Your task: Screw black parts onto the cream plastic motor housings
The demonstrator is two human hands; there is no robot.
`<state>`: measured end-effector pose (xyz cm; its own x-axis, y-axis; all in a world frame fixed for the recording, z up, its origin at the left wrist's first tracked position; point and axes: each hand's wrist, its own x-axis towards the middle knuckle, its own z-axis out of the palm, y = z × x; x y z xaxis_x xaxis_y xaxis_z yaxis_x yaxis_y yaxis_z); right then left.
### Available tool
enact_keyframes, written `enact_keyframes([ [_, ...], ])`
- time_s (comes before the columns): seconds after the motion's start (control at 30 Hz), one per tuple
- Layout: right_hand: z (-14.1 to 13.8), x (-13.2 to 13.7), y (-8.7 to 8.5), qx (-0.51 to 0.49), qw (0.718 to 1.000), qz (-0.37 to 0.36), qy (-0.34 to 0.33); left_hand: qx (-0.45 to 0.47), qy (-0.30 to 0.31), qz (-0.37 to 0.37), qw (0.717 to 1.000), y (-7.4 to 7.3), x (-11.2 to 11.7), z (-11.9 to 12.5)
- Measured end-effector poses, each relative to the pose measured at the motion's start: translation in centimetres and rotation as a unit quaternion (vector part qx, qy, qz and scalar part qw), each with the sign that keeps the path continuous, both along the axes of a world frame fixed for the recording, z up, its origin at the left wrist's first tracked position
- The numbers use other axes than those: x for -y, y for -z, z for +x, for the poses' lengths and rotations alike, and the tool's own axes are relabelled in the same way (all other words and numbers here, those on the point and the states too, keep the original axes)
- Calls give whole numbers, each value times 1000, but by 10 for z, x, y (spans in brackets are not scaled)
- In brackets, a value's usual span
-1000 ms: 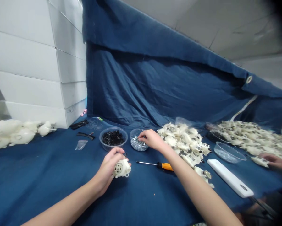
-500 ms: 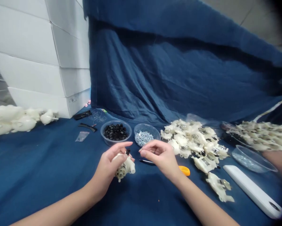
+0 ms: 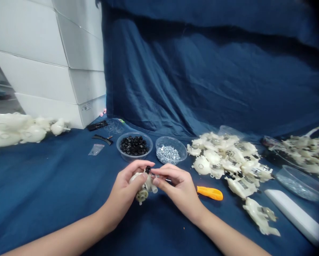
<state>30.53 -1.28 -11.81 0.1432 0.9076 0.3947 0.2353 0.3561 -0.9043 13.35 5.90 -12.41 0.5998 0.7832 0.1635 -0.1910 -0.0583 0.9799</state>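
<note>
My left hand (image 3: 124,190) is wrapped around a cream plastic housing (image 3: 143,188) with a round geared end facing me. A small black piece (image 3: 148,169) stands up at the top of the housing, by my left fingertips. My right hand (image 3: 179,188) is closed in a pinch right beside the black piece and the housing; whatever is between its fingertips is too small to make out. Behind my hands stand a clear bowl of black parts (image 3: 121,147) and a clear bowl of silver screws (image 3: 185,151). An orange-handled screwdriver (image 3: 210,193) lies right of my right hand, its shaft partly hidden.
Cream housings (image 3: 215,160) are heaped at the right, with a white bar-shaped object (image 3: 294,213) and another clear tub (image 3: 300,183) beyond. Rounded cream parts (image 3: 12,131) lie far left, below stacked white boxes (image 3: 47,81). A small plastic bag (image 3: 96,149) lies left of the bowls.
My right hand has moved left and in to the housing, its fingertips now at the black piece. The view has shifted slightly. Another person's hand at the far right is gone from view.
</note>
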Motion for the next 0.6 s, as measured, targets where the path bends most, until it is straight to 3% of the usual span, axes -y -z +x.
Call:
enact_keyframes([
  [0.27,-1,4,-4,29,999,34,31,-19,13,66,998,-5,7,-1],
  [0.43,-1,3,-3,-28,1000,-4,-1,-17,17,43,999,-6,8,-1],
  [0.6,3,0,-1,12,1000,-2,28,-37,-3,49,998,-3,5,1],
])
